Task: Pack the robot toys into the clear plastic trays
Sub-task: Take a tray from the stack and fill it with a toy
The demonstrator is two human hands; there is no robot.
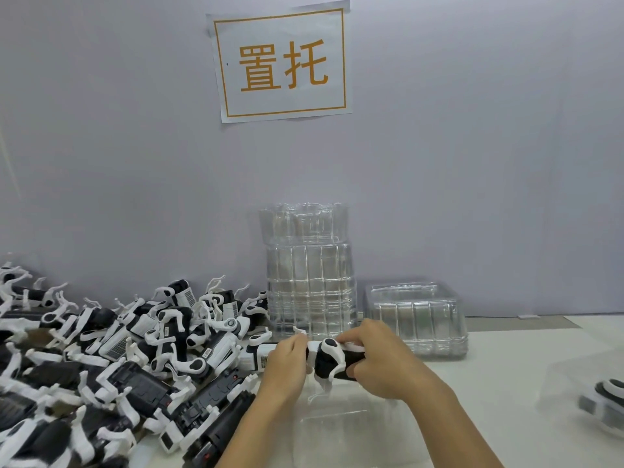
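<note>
A black-and-white robot toy [329,361] is held between both hands above the table, in front of the tray stacks. My left hand [287,364] grips its left end and my right hand [378,359] curls round its right end. Just below the hands lies a clear plastic tray [332,430], faint against the white table. A large heap of the same robot toys [111,352] covers the table on the left.
A tall stack of clear trays [309,271] stands against the grey wall, with a lower stack [417,319] to its right. Another robot toy in a tray [604,403] sits at the right edge. A paper sign [282,62] hangs on the wall.
</note>
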